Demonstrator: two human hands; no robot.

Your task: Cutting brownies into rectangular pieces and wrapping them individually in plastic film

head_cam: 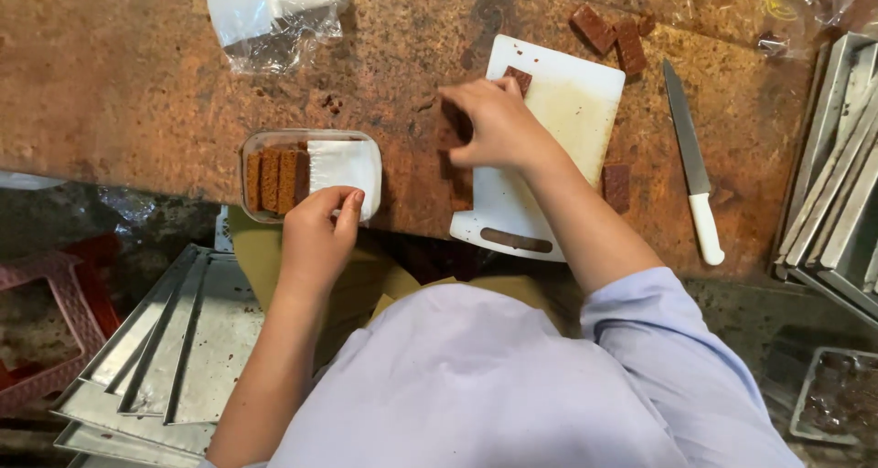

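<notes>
1. Now our left hand [318, 230] pinches the near rim of the clear plastic box [311, 173], which sits left of the white cutting board [558, 129].
2. Our right hand [498, 125] closes, fingers curled, around brown slices [453, 143] at the board's left edge (how many, we cannot tell).
3. We judge it best to keep the slices squared together and upright, matching those already standing in the box's left half.
4. A knife [692, 171] lies right of the board.

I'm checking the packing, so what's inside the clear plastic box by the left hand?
The clear box holds brown cake slices standing on edge at its left side, with white paper at its right. The left hand covers the near rim; anything under the paper is hidden.
</notes>
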